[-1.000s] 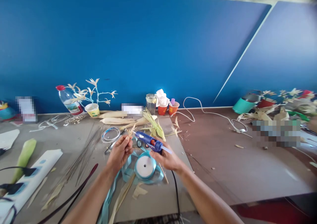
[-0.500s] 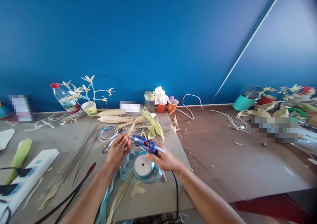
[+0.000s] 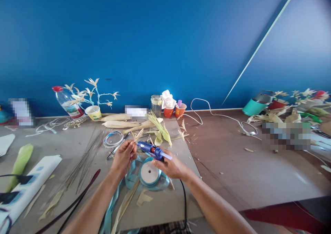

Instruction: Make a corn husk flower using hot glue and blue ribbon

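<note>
My left hand (image 3: 126, 155) pinches a small pale corn-husk flower (image 3: 137, 135) by its base, petals pointing up. Wrapped in my right hand (image 3: 169, 163) is a blue hot glue gun (image 3: 150, 149), a whitish glue stick poking out of its rear. The gun's nozzle is right at the flower's base by my left fingertips; whether they touch I cannot tell. Below the gun lies a spool of light-blue ribbon (image 3: 149, 172), with loose ribbon trailing toward the table's front edge. Corn husks (image 3: 162, 132) lie just beyond my hands.
Finished husk flowers on blue stems stand in a yellow paper cup (image 3: 93, 113), beside a tilted plastic bottle (image 3: 67, 103). Thin wires (image 3: 85, 158) lie left of my hands, near a white power strip (image 3: 33, 189). Red paper cups (image 3: 169, 112) and a glass jar (image 3: 156, 105) line the wall.
The flower in my left hand has turned slightly, its petals now leaning more to the right. Both hands and the glue gun stay almost in place.
</note>
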`<act>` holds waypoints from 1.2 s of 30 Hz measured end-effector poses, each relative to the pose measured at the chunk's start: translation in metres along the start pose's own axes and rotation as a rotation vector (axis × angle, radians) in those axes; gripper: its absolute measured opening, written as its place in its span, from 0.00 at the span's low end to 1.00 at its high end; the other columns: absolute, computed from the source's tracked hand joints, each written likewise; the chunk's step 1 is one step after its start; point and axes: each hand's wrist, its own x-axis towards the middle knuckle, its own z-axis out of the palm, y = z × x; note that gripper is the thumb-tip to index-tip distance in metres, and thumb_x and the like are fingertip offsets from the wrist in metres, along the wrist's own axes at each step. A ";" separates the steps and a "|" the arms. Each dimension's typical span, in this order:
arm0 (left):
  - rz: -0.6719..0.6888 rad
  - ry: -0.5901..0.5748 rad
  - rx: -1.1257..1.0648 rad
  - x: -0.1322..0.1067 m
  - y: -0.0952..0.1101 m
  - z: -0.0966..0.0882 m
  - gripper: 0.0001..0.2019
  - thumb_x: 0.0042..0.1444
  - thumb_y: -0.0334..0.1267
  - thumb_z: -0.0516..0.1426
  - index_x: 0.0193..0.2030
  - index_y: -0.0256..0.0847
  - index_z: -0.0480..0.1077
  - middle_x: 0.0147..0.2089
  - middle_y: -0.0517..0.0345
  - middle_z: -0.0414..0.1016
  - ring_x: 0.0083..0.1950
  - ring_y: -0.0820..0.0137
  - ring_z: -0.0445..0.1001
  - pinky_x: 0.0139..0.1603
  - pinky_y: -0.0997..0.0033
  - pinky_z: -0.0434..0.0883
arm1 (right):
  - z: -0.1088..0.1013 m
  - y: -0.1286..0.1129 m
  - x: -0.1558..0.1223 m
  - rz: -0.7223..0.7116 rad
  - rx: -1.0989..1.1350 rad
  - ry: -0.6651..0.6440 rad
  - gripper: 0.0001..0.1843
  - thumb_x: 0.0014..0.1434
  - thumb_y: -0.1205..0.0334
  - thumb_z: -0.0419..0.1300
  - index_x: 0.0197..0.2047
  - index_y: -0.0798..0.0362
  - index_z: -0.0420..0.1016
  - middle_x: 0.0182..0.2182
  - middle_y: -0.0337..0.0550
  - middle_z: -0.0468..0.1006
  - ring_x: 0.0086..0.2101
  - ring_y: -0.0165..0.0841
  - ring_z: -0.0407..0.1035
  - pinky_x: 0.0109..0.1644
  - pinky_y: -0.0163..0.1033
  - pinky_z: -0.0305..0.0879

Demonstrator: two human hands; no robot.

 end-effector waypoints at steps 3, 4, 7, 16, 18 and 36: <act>-0.003 0.004 0.000 0.000 0.001 0.001 0.13 0.47 0.44 0.63 0.27 0.37 0.67 0.21 0.66 0.60 0.18 0.84 0.51 0.18 0.82 0.53 | 0.000 0.002 0.001 -0.008 0.021 -0.039 0.14 0.55 0.54 0.59 0.40 0.55 0.70 0.29 0.40 0.71 0.28 0.29 0.62 0.31 0.32 0.62; -0.004 0.007 0.000 0.000 0.001 0.001 0.13 0.47 0.44 0.63 0.28 0.37 0.68 0.21 0.66 0.60 0.18 0.84 0.51 0.18 0.82 0.53 | -0.001 0.002 0.001 -0.004 0.027 -0.039 0.14 0.55 0.54 0.59 0.40 0.55 0.70 0.29 0.40 0.71 0.28 0.29 0.61 0.31 0.32 0.62; -0.006 0.016 -0.002 -0.001 0.001 0.002 0.12 0.46 0.44 0.63 0.28 0.37 0.68 0.21 0.66 0.60 0.18 0.84 0.51 0.18 0.82 0.53 | -0.001 0.002 0.001 0.005 0.048 -0.048 0.14 0.56 0.54 0.57 0.40 0.55 0.68 0.30 0.40 0.71 0.28 0.28 0.61 0.31 0.32 0.62; 0.015 0.002 0.002 -0.002 0.003 0.002 0.12 0.49 0.43 0.62 0.28 0.37 0.68 0.21 0.65 0.61 0.18 0.84 0.51 0.19 0.82 0.53 | -0.001 0.000 0.000 -0.023 0.020 -0.064 0.14 0.57 0.53 0.56 0.39 0.55 0.67 0.32 0.41 0.70 0.30 0.30 0.61 0.33 0.33 0.61; 0.006 0.004 -0.001 -0.002 0.003 0.002 0.11 0.48 0.43 0.62 0.29 0.36 0.69 0.21 0.65 0.61 0.18 0.84 0.51 0.18 0.81 0.53 | -0.002 0.000 0.001 -0.008 0.026 -0.060 0.13 0.57 0.53 0.56 0.38 0.55 0.67 0.31 0.40 0.70 0.29 0.29 0.61 0.32 0.32 0.61; 0.008 -0.002 0.000 -0.001 0.003 0.000 0.11 0.50 0.41 0.61 0.27 0.36 0.67 0.21 0.66 0.60 0.19 0.83 0.51 0.19 0.82 0.53 | -0.003 -0.005 0.001 -0.076 -0.106 -0.068 0.12 0.57 0.53 0.56 0.31 0.53 0.61 0.26 0.38 0.64 0.27 0.28 0.58 0.30 0.33 0.56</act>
